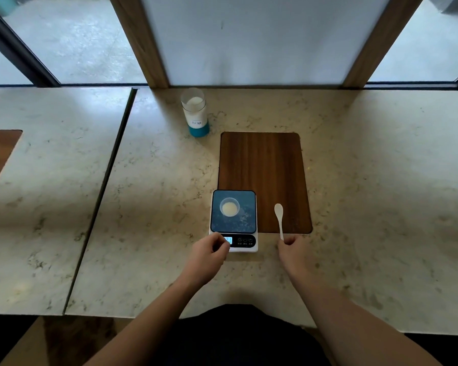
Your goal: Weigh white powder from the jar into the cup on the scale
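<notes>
Right hand [291, 248] pinches white plastic spoon [279, 215] by its handle — left hand [209, 250], grip curled closed, touches white digital scale [245, 247].

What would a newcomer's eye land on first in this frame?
Probably the kitchen scale at centre, with a small cup of white powder on its dark platform. Next, the right hand holding a white spoon over the wooden board, and the open powder jar near the window.
</notes>
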